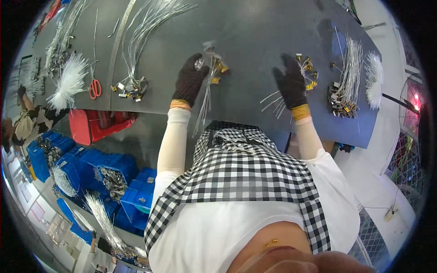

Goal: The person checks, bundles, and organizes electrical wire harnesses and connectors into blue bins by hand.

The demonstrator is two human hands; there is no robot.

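My left hand (187, 82), in a dark knit glove, is closed at the upper end of a bundle of thin silvery wires (205, 102). Yellow and metal end pieces (215, 69) stick out beside its fingertips, slightly blurred, and the loose wires trail toward me. My right hand (291, 84), gloved alike, lies over a second wire bundle (274, 102). Its thumb and forefinger point away from me; the other fingers are curled and partly hidden around the wires. Yellow-tipped end pieces (310, 75) fan out on its right side, and bare wire ends show on its left.
Wire piles with metal ends lie left (132, 88) and right (344, 100) on the dark table (250, 27). Red scissors (95, 88), a ruler strip (117, 50) and white tie bundles (70, 82) lie left. A red stool (98, 127) and blue bins (141, 195) stand below.
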